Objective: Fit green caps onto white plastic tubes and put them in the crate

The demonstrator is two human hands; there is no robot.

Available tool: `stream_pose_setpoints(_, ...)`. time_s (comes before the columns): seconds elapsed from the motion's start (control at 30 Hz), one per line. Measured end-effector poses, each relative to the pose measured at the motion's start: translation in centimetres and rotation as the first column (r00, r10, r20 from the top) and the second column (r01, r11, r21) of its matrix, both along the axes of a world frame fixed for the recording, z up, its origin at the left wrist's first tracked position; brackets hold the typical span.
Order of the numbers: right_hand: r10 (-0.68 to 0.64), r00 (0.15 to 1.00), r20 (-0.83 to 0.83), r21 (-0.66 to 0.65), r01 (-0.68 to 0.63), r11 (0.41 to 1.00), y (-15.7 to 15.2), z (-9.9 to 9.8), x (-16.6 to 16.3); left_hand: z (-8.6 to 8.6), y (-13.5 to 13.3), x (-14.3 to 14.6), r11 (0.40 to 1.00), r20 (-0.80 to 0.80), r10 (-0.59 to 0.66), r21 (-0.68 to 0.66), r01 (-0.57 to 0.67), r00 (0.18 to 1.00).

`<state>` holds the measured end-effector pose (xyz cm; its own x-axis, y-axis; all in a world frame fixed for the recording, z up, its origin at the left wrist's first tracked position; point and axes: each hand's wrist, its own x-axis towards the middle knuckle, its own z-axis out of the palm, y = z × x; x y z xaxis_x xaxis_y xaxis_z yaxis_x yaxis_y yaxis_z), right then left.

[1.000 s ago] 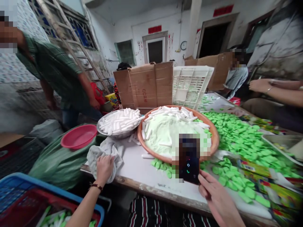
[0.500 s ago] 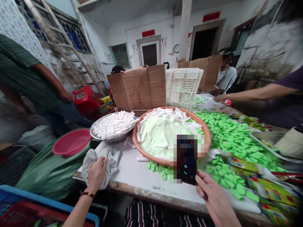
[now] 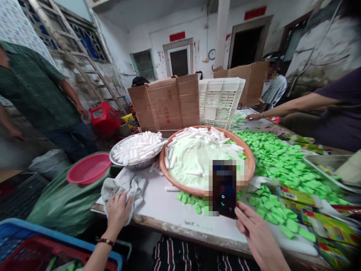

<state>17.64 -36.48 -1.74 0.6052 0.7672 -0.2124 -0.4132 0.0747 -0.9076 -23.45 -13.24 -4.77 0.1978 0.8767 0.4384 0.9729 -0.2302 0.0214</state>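
My left hand point(image 3: 118, 210) lies on a crumpled grey-white cloth point(image 3: 138, 184) at the table's front left. Its fingers are spread over the fabric, not wrapped round it. In my right hand point(image 3: 251, 226) is a smartphone point(image 3: 227, 205), held upright by its lower right edge. A green call icon glows on its dark screen, part of which is blurred out. Behind the phone stands a wide terracotta basin point(image 3: 163, 165) with pale green powder point(image 3: 183, 160) and white tube-shaped pieces point(image 3: 197, 132). A metal bowl point(image 3: 135, 165) heaped with similar white pieces sits to its left.
Bright green caps point(image 3: 270, 154) cover the table's right side, near printed packets point(image 3: 329, 226) and a metal tray point(image 3: 313, 160). Cardboard point(image 3: 172, 105) and a white crate point(image 3: 220, 101) stand behind the basin. A pink basin point(image 3: 87, 169) is at left. Other people stand left and right.
My left hand's fingers have gone from curled to spread on the cloth. The phone stays in my right hand. At left a person has shifted; at right another person's arm reaches further left.
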Motion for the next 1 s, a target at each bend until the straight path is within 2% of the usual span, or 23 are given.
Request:
stream_pose_setpoints(0.27,-0.010,1.000,-0.006,-0.005,0.010,1.000,-0.6,-0.4,0.1,1.8,0.9,1.0,0.988,-0.112,0.101,0.127,-0.087,0.989)
stream_pose_setpoints(0.53,-0.046,0.999,-0.019,-0.018,0.046,0.999,-0.8,-0.2,0.9,3.2,3.0,0.8,0.984,-0.063,0.179,0.012,-0.179,0.982)
stream_pose_setpoints(0.63,-0.057,0.998,-0.024,-0.036,0.056,0.998,-0.8,-0.4,1.0,2.9,2.2,1.0,0.986,-0.037,0.166,0.011,-0.166,0.985)
stream_pose_setpoints(0.73,-0.045,0.999,-0.020,-0.035,0.045,0.998,-0.6,-0.7,1.0,2.4,0.0,2.1,0.978,0.092,0.161,0.118,-0.172,0.983)
stream_pose_setpoints(0.77,-0.043,0.999,-0.019,-0.035,0.043,0.998,-0.5,-0.8,1.0,2.3,-1.0,2.7,0.969,0.161,0.145,0.177,-0.173,0.976)
stream_pose_setpoints(0.83,-0.030,0.999,-0.023,-0.047,0.029,0.998,-0.2,-0.9,0.9,2.5,-3.2,4.5,0.961,0.311,0.027,0.253,-0.110,0.950)
stream_pose_setpoints(0.9,-0.009,0.999,-0.035,-0.057,0.007,0.998,0.2,-0.9,0.7,2.9,-5.4,6.9,0.973,0.453,-0.159,0.224,0.061,0.877)
stream_pose_setpoints(1.0,0.026,0.998,-0.056,-0.048,-0.029,0.998,0.8,-0.7,0.2,3.5,-7.6,11.0,0.959,0.581,-0.282,0.159,0.233,0.763)
